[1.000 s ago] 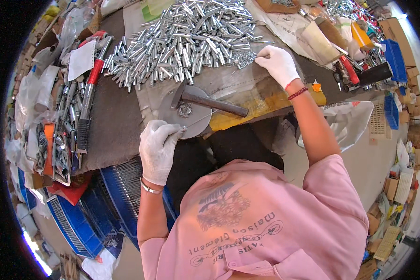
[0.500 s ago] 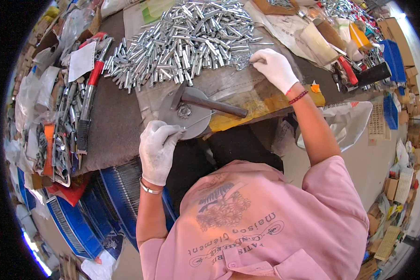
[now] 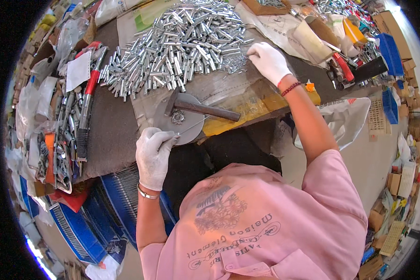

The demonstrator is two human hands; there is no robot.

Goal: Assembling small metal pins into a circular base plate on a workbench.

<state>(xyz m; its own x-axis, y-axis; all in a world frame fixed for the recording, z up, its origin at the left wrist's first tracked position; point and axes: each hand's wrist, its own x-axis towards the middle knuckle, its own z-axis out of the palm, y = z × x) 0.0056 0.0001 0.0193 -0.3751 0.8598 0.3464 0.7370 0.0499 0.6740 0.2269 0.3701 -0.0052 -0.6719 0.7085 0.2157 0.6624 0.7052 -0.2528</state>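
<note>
Bright, diffuse light; fisheye-bent edges, black corners.
Glints are thrown by the metal tubes (image 3: pixel 186 49); deep shadow is seen under the workbench (image 3: pixel 108 140); lower-left rim is blown out; centre is rendered sharp, periphery softened.

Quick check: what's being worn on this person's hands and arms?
The left hand and right hand both wear white gloves. On the left wrist is a silver-coloured bracelet; on the right, a dark red beaded bracelet. The pink sleeves are short, leaving the forearms uncovered.
</note>
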